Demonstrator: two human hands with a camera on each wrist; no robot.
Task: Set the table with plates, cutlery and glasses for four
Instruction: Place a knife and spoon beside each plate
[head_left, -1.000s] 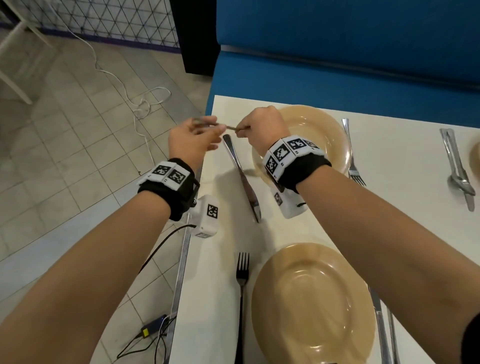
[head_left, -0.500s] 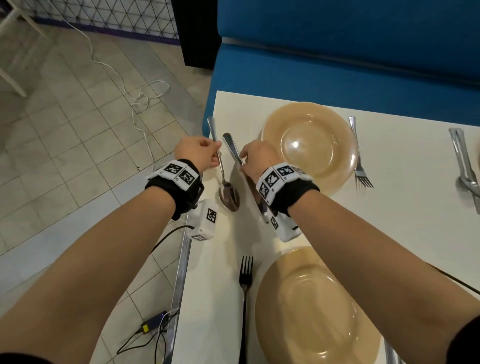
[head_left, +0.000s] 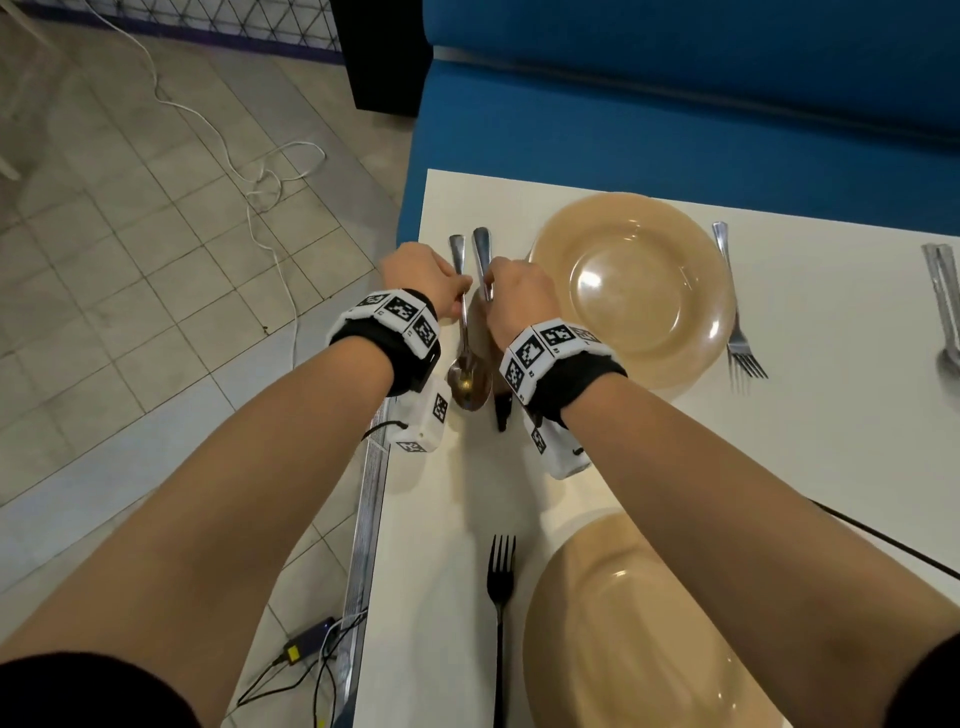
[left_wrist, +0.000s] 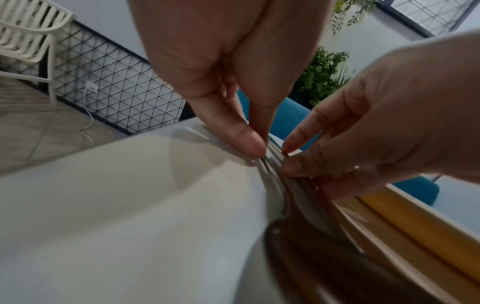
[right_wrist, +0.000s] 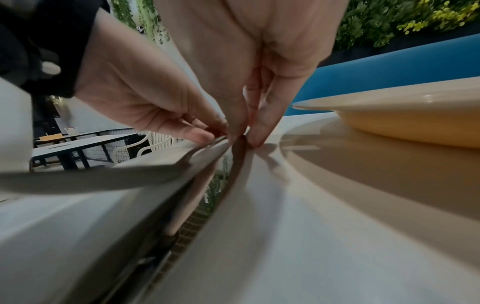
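A steel spoon (head_left: 469, 382) lies on the white table (head_left: 810, 467), left of the far amber plate (head_left: 631, 291). My left hand (head_left: 464, 293) pinches its handle. Beside it lies a knife (head_left: 481, 249), and my right hand (head_left: 489, 292) pinches that handle; my right wrist hides most of the blade. In the left wrist view my left fingertips (left_wrist: 253, 149) sit on the spoon handle (left_wrist: 272, 181), with the right hand (left_wrist: 363, 127) close by. In the right wrist view my right fingertips (right_wrist: 255, 142) hold the knife (right_wrist: 223, 181) beside the plate (right_wrist: 415, 121).
A near amber plate (head_left: 623, 639) has a fork (head_left: 500, 597) on its left. Another fork (head_left: 737, 338) lies right of the far plate, and more cutlery (head_left: 943, 296) lies at the right edge. The table's left edge (head_left: 366, 519) drops to tiled floor; a blue bench (head_left: 675, 119) runs behind.
Both hands held the spoon in the air a second ago. It has come down left of the knife, and the right hand has shifted onto the knife handle, bringing the two parallel.
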